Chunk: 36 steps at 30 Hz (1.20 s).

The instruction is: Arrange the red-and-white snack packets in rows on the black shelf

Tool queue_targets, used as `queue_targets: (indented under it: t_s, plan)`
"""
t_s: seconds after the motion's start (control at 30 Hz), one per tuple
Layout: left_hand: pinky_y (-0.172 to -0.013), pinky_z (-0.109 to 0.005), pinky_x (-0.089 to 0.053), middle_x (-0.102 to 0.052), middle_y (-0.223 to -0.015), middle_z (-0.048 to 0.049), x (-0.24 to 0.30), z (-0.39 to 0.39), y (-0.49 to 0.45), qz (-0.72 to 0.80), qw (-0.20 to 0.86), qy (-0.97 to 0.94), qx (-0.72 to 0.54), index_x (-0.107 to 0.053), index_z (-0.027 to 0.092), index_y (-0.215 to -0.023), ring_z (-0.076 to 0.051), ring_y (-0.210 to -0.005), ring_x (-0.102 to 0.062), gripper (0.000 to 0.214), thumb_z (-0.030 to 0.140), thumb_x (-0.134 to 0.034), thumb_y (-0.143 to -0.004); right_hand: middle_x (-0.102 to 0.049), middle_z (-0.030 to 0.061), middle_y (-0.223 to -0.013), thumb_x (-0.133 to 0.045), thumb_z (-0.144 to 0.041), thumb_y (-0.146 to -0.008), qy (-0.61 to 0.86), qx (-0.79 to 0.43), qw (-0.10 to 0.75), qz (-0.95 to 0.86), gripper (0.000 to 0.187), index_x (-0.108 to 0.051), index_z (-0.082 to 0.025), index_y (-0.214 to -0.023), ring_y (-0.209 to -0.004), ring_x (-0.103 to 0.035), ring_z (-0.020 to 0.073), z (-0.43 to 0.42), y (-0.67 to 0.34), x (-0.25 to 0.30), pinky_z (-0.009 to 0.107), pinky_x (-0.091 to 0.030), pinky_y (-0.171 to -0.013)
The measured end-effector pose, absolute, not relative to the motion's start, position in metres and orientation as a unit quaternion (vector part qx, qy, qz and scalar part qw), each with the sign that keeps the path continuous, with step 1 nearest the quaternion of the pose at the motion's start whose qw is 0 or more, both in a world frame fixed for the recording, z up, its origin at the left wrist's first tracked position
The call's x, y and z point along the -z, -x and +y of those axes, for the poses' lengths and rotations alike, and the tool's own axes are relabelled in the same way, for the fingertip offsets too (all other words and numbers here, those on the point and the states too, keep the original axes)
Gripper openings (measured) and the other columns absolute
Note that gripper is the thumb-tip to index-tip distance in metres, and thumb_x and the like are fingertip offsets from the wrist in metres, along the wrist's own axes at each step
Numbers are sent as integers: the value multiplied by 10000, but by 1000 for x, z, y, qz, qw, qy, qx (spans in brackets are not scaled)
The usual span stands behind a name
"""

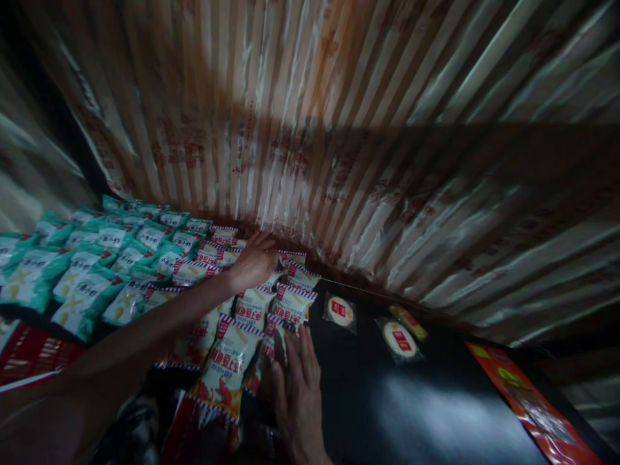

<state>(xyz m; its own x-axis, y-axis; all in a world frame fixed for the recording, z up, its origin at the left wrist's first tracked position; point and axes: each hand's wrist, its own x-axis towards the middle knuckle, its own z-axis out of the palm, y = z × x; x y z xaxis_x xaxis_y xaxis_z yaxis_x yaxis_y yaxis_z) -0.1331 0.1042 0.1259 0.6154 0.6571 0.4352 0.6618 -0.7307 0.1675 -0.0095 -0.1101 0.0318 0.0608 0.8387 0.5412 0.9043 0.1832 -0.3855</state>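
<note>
The left hand (256, 261) is hovering over the rear packs (301, 278) on the table (349, 394) (its grip is hiding, can't tell), the open right hand (303, 387) is flanking the front packs (230, 365), and light touches are probably serving straight rows best

Snack packets (231, 363) in matching rows on a dark surface (351, 394) suggest a shop.

I saw the left hand (254, 261) stretched over the striped-edge snack packets (230, 361) near the ribbed wall (310, 97), the right hand (301, 387) flat at their near right edge. Teal packets (87, 300) crowded the left; two round wrapped snacks (340, 310) lay rightward on the black worktop (351, 394).
</note>
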Motion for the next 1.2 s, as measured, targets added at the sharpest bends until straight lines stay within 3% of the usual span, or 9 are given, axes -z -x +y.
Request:
queue_targets:
  t_s: [0.13, 0.23, 0.33, 0.4, 0.5, 0.7, 0.8, 1.07, 1.2]
  plan:
    - [-1096, -463, -360, -506, -1354, -86, -118, 9, 154, -357, -3, 878, 318, -616, 170, -1150, -245, -1394, -262, 334, 161, -415, -884, -337, 133, -1500, -423, -360, -943, 693, 17, 391, -605, 423, -483, -203, -1332, -1348, -383, 290, -130, -6, -14, 509, -456, -996]
    - [-1109, -469, -347, -376, -1481, -47, -86, -63, 170, -385, 7, 863, 328, -548, 209, -1264, -252, -1426, -190, 407, 154, -415, -883, -373, 137, -1479, -398, -386, -948, 700, -24, 410, -584, 440, -483, -189, -1332, -1328, -416, 277, -139, -5, -8, 476, -468, -992]
    - [-1120, -482, -316, -351, -1501, -10, -50, -109, 184, -384, 61, 873, 294, -441, 270, -1372, -265, -1430, -183, 520, 146, -438, -867, -372, 142, -1480, -382, -392, -951, 687, -45, 430, -584, 451, -483, -174, -1334, -1337, -404, 273, -138, 5, -10, 468, -459, -1004]
    - [-1109, -495, -320, -306, -1521, -50, -32, -125, 190, -425, 72, 858, 280, -366, 250, -1425, -297, -1431, -167, 556, 211, -457, -878, -358, 135, -1489, -370, -383, -956, 672, -58, 441, -592, 458, -460, -180, -1356, -1361, -366, 264, -131, 15, -15, 473, -431, -1032]
    - [-1100, -517, -320, -268, -1534, -83, -16, -134, 193, -434, 77, 854, 276, -340, 230, -1438, -321, -1430, -155, 576, 295, -478, -882, -340, 132, -1500, -359, -386, -958, 649, -79, 443, -613, 469, -442, -182, -1373, -1384, -323, 254, -113, 34, -27, 483, -395, -1061]
    - [-1114, -500, -328, -362, -1490, -91, -6, -127, 192, -457, 49, 843, 278, -549, 193, -1276, -307, -1418, -211, 433, 330, -492, -869, -323, 171, -1500, -332, -424, -958, 637, -116, 424, -633, 510, -484, -113, -1332, -1404, -275, 258, -77, 61, -40, 500, -320, -1109]
    - [-1121, -476, -330, -404, -1465, -91, -6, -119, 194, -448, 46, 851, 272, -505, 205, -1324, -281, -1410, -243, 472, 301, -495, -862, -347, 194, -1482, -337, -436, -952, 628, -116, 418, -646, 529, -495, -90, -1319, -1394, -296, 274, -67, 67, -37, 520, -315, -1106]
    - [-1143, -501, -260, -334, -1504, -38, -12, -116, 209, -424, 33, 870, 251, -361, 271, -1426, -267, -1417, -230, 540, 312, -448, -894, -396, 180, -1457, -328, -441, -954, 603, -87, 396, -687, 521, -526, -103, -1296, -1384, -314, 275, -52, 90, -40, 520, -319, -1104]
    - [-1134, -530, -242, -267, -1527, -101, -9, -112, 231, -496, 53, 817, 290, -343, 205, -1437, -293, -1429, -171, 555, 294, -433, -897, -377, 163, -1473, -315, -401, -965, 564, -68, 381, -729, 503, -483, -111, -1340, -1395, -294, 259, -36, 110, -49, 502, -326, -1102]
